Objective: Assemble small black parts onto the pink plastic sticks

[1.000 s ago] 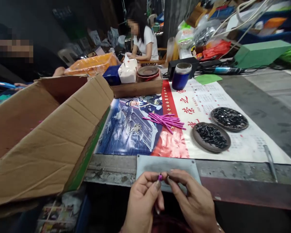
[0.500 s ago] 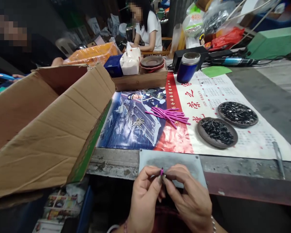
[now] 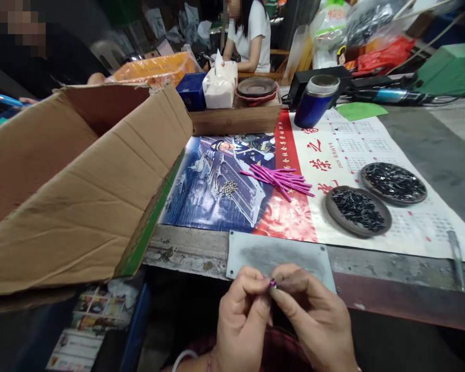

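Fingertip work, L hand [image 3: 242, 315] & R hand [image 3: 318, 315]. A small magenta pc [image 3: 272, 283] is pinched btwn the closed fingertips of both hands, near the front edge of the grey plate [image 3: 279, 253] on the counter [image 3: 178, 256]; the exact share of each grip is hidden. A dark bit is seen at the pc's tip; whether it is a separate part can't be told. Beyond, on the poster [image 3: 194, 212], are laid magenta rods [image 3: 277, 180], silver beads [image 3: 229, 188] & 2 dishes [image 3: 330, 216] w/ black strips [image 3: 358, 209]. Step in hand (judged): the pc is being fitted or adjusted by fingertip. Next move, prob.: firm steadying by one hand & slight, well-aligned pressure by the other are called for; a slip is risked if the pinch is loosened.
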The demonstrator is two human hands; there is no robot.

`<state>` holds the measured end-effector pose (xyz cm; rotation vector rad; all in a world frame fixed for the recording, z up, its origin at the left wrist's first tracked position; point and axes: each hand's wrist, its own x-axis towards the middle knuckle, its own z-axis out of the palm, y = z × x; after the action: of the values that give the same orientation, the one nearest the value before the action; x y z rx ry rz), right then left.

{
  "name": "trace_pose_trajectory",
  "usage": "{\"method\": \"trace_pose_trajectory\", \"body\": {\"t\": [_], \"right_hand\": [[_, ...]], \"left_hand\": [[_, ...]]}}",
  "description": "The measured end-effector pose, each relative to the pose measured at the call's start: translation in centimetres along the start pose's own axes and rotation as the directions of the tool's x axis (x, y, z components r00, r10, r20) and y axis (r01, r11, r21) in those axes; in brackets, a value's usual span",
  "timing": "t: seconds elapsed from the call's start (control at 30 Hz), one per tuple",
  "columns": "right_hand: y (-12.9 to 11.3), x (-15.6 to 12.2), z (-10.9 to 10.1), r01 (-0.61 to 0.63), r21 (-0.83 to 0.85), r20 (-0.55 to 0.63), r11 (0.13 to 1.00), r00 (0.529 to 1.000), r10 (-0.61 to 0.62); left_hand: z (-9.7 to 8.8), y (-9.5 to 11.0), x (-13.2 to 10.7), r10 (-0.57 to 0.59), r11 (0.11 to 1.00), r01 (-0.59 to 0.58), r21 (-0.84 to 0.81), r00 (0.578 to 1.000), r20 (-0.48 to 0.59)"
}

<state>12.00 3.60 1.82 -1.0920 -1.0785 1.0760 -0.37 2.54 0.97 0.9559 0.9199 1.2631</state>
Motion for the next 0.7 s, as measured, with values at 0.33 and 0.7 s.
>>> {"method": "trace_pose_trajectory", "body": {"t": [0.33, 0.7], "right_hand": [[0.0, -0.6, 0.5, 0.001, -0.015, -0.086, 1.000, 0.996, -0.002], [-1.7, 0.9, -1.1, 0.089, -0.128, 0.109, 0.988, 0.991, -0.075]], "left_hand": [[0.1, 0.6, 0.1, -0.015, 1.000, 0.015, 0.006, 0.999, 0.046], [0.2, 0.7, -0.5, 0.037, 0.995, -0.039, 0.093, 0.999, 0.030]]}}
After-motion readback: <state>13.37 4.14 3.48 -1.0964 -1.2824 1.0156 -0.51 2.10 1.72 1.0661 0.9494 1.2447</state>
